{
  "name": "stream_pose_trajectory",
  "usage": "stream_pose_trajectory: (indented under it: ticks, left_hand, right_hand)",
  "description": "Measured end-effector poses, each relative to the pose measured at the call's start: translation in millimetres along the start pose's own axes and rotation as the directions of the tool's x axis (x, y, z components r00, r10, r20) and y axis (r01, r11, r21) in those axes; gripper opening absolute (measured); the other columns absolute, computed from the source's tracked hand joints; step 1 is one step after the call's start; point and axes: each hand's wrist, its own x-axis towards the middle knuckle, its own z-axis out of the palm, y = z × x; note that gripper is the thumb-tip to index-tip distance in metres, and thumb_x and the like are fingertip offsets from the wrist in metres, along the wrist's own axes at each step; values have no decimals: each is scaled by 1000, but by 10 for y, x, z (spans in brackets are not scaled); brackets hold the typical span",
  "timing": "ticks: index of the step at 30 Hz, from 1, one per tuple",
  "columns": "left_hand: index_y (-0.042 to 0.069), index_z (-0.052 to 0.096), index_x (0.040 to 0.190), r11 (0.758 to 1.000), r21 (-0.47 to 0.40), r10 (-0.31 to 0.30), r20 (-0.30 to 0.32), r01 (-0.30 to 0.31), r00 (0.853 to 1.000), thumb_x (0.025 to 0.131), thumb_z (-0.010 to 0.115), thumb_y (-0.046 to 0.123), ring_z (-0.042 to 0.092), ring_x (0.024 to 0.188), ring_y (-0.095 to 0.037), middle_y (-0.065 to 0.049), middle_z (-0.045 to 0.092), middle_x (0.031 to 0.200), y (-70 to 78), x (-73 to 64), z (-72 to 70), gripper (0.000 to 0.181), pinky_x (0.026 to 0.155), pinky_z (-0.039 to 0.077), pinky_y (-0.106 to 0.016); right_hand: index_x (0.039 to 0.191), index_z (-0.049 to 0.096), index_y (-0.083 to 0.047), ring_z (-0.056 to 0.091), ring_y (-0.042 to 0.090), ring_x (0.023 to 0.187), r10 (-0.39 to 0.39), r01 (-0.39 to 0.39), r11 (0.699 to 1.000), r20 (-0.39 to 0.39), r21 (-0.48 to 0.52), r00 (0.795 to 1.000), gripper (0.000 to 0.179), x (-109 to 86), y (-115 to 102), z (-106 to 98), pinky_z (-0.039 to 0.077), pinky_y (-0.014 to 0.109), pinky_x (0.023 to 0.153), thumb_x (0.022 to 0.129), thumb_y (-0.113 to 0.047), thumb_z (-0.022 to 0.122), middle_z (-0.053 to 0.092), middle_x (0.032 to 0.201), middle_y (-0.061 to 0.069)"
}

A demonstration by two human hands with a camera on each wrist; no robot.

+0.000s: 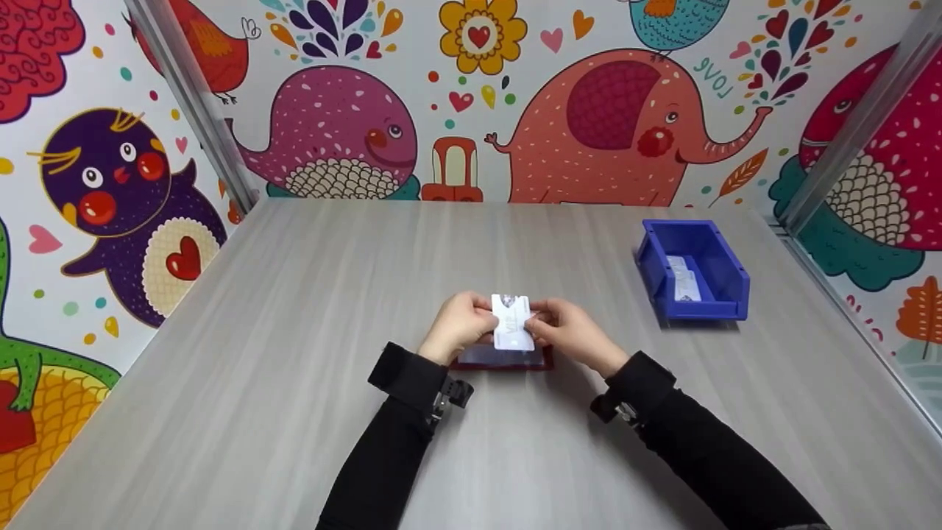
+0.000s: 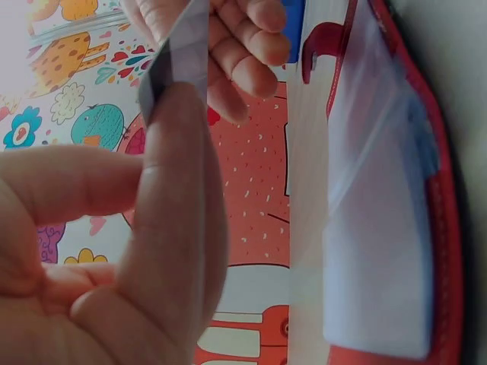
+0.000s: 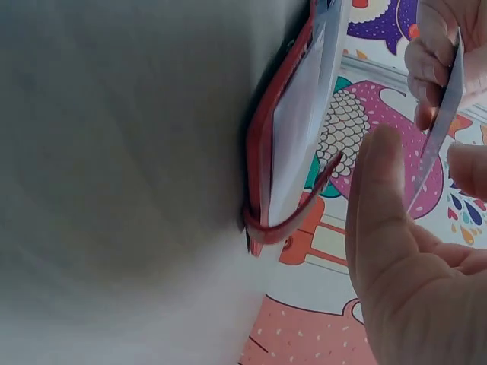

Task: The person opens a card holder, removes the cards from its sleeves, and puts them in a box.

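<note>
A white card with "VIP" lettering (image 1: pixel 513 333) is held upright between both hands, seen edge-on in the wrist views. My left hand (image 1: pixel 462 324) pinches its left side, thumb in front. At its right edge is my right hand (image 1: pixel 570 331), its thumb over the front and fingers behind; how firmly it grips is hard to tell. Below the hands a red card holder (image 1: pixel 543 362) lies on the table, open, partly covered by the card and hands. Its clear plastic sleeves (image 2: pixel 373 258) and red strap (image 2: pixel 326 42) show in the left wrist view.
A blue bin (image 1: pixel 725 269) stands at the right of the table (image 1: pixel 294 294), with white cards (image 1: pixel 684 283) lying inside it. Printed cartoon walls (image 1: pixel 471 110) close off the back and sides.
</note>
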Motion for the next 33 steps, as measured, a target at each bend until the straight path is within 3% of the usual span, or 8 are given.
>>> stream_pose_trajectory:
  ticks: [7,26,30,33]
  left_hand:
    - [-13,62,101,999,38,1,14,-2,1000,79,57,-7,65,68,-18,-14,68,86,4,10,45,23,60,57,-27]
    - [-12,60,104,998,53,14,-6,-14,1000,81,58,-6,65,67,-17,-18,70,93,20,-15,89,24,60,57,-27]
    - [-13,59,105,1000,14,15,5,-15,1000,82,57,-6,62,59,-12,-18,70,92,25,-17,85,24,56,55,-24]
    - [-14,56,104,997,-77,9,20,-7,1000,84,56,-8,59,56,-10,-19,69,88,30,-22,81,21,54,54,-22]
  right_hand:
    - [124,49,20,59,11,74,8,-8,1000,-8,7,1000,39,15,4,34,51,22,62,94,-2,62,65,91,12]
    - [125,48,22,58,9,76,24,-20,995,-44,99,999,39,3,-2,37,52,21,60,93,3,60,65,93,11]
    - [126,47,22,59,9,77,30,-24,991,-44,130,999,39,5,7,9,52,21,62,93,3,60,64,95,13]
    - [127,46,22,59,10,78,48,-41,986,-42,159,998,40,3,13,-32,52,21,63,94,3,59,64,97,14]
